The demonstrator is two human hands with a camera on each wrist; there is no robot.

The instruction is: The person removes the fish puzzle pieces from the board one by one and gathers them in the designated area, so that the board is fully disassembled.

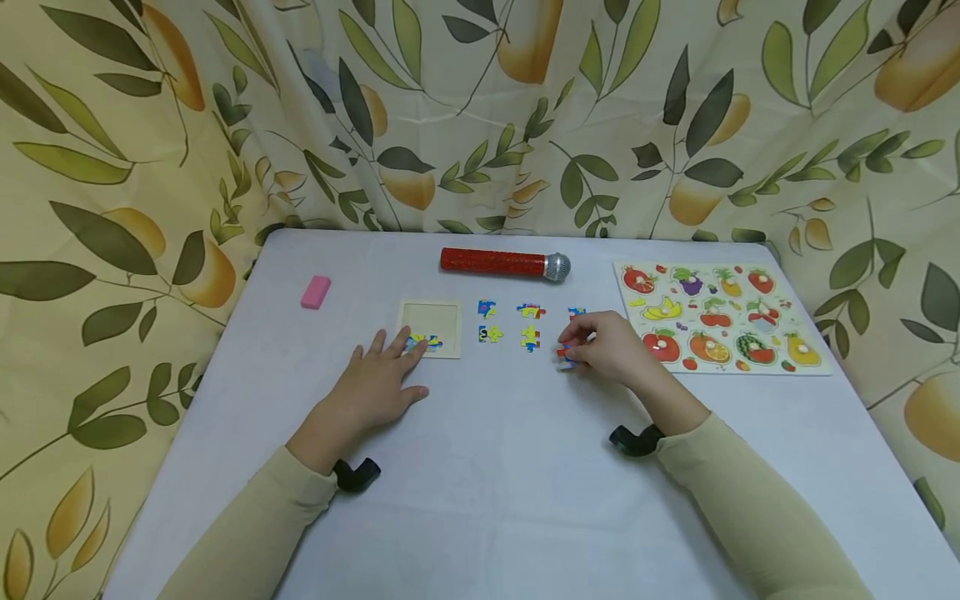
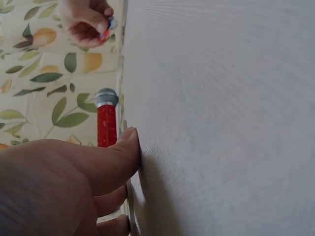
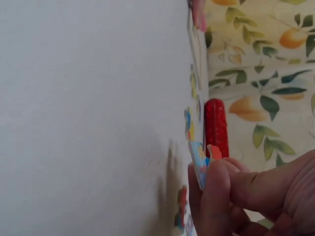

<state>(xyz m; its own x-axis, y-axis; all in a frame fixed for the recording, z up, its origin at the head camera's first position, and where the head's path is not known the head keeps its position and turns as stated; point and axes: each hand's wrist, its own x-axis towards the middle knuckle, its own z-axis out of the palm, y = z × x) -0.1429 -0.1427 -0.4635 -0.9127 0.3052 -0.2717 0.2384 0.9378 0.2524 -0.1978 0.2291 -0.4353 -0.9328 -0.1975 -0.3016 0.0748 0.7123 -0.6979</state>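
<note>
My right hand (image 1: 603, 350) pinches a small jigsaw piece (image 3: 199, 160), blue with a red part, between thumb and fingers. In the right wrist view it is held close over the white table. My left hand (image 1: 378, 379) is spread with its fingers straight, the fingertips over the lower left edge of a square wooden puzzle frame (image 1: 460, 329). Colourful pieces (image 1: 431, 342) sit along the bottom inside that frame, partly covered by the fingers. Between the hands lie several loose pieces (image 1: 530, 338) in rows, yellow, blue and red. One piece (image 1: 577, 312) shows just beyond the right fingers.
Behind the pieces lies a red microphone (image 1: 491, 262) with a silver head. A pink block (image 1: 316, 292) rests at the back left. To the right, a board with fruit pictures (image 1: 723, 321) lies beside my right wrist. A patterned curtain (image 1: 480, 117) hangs behind the table.
</note>
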